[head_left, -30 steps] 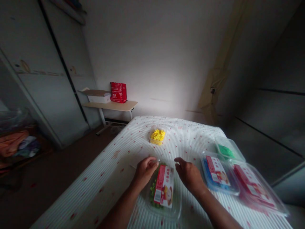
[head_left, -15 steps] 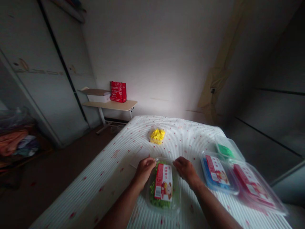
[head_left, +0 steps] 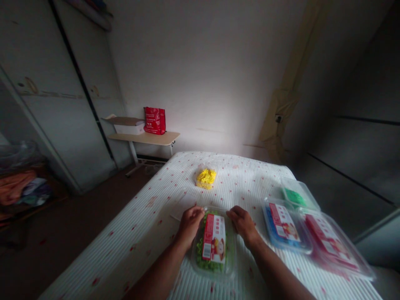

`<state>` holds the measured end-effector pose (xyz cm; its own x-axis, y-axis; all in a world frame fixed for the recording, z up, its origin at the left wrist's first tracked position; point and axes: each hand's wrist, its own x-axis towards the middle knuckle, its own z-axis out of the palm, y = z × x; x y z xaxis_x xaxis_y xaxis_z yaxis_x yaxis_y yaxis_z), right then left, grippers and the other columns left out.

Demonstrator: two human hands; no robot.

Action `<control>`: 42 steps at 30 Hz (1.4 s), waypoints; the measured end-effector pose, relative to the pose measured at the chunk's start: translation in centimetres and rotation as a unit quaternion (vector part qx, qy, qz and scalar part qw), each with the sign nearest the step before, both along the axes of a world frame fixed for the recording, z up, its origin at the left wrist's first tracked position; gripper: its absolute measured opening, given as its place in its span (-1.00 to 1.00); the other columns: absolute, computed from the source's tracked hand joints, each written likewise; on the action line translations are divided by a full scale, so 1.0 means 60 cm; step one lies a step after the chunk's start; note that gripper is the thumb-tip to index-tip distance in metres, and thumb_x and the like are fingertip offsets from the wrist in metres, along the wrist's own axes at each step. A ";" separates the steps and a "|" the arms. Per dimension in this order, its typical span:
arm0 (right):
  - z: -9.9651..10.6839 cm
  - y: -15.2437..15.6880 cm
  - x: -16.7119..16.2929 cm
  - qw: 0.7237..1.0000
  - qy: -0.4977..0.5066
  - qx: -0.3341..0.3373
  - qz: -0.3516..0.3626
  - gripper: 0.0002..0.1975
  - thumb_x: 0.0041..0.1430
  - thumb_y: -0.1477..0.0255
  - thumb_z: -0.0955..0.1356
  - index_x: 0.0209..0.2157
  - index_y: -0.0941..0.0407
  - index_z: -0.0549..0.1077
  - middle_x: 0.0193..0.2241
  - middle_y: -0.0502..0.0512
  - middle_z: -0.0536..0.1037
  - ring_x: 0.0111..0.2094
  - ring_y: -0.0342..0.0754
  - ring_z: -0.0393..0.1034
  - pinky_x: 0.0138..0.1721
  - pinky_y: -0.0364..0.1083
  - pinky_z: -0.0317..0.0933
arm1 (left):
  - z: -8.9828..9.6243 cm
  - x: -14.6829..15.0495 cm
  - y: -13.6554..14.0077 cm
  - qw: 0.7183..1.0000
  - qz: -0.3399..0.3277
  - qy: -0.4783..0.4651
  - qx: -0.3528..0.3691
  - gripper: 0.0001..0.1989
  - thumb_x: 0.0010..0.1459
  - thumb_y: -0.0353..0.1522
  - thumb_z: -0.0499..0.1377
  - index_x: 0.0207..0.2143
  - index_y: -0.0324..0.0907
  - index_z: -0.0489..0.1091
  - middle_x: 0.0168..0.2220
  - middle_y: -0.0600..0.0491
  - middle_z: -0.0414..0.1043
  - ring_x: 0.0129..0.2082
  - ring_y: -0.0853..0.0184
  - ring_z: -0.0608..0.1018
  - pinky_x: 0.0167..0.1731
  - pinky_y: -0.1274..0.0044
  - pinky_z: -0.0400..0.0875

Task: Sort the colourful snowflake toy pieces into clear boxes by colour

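A clear lidded plastic container [head_left: 231,262] with green pieces inside and a red-and-white label lies on the bed in front of me. My left hand [head_left: 191,223] pinches its far left corner with thumb and fingers. At the far right corner, my right hand [head_left: 243,221] has its fingers closed on the rim. The lid seems to be on the container. Beyond it stands a small clear box of yellow pieces [head_left: 206,176]. To the right lie a labelled container with blue contents [head_left: 271,227], one with pink contents [head_left: 331,246] and one with green contents [head_left: 295,196].
Striped, red-dotted cloth [head_left: 150,227] covers the bed. A flat, pale sheet [head_left: 181,206] lies left of the container. Near the wall, a small table [head_left: 159,138] bears a red bag [head_left: 155,121] and a white box [head_left: 128,127]. Cabinet doors [head_left: 46,112] stand at left.
Almost nothing differs. Both hands stay at the container's far corners, and the container keeps its place.
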<state>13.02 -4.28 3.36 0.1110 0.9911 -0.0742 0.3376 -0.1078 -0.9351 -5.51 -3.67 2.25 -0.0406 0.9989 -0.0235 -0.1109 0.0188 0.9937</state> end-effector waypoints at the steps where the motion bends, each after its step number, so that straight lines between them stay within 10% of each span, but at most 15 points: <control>1: -0.002 0.001 0.000 1.000 0.013 0.002 0.000 -0.76 -0.07 0.22 0.27 -0.61 0.08 0.23 -0.76 -0.16 0.15 -0.69 -0.21 0.03 -0.62 -0.17 -0.09 | -0.002 0.001 0.000 1.000 0.003 -0.006 0.001 -0.77 -0.09 -0.23 0.20 -0.48 -0.24 0.39 -0.53 0.08 0.41 -0.52 0.37 0.44 -0.51 0.58 0.29; 42: -0.005 0.019 -0.027 0.996 0.073 0.037 0.019 -0.72 -0.11 0.19 0.30 -0.61 0.12 0.25 -0.65 -0.08 0.25 -0.57 -0.20 0.07 -0.55 -0.17 -0.02 | -0.003 0.006 0.000 0.992 0.026 -0.117 -0.037 -0.74 -0.22 -0.30 0.24 -0.41 -0.24 0.43 -0.48 0.07 0.49 -0.50 0.36 0.50 -0.47 0.55 0.34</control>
<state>11.37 -3.11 3.05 0.0665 0.9977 -0.0130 0.1995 -0.0260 -0.9796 -5.14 -3.66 2.09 -0.0760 0.9907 -0.1125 -0.3419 0.0801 0.9363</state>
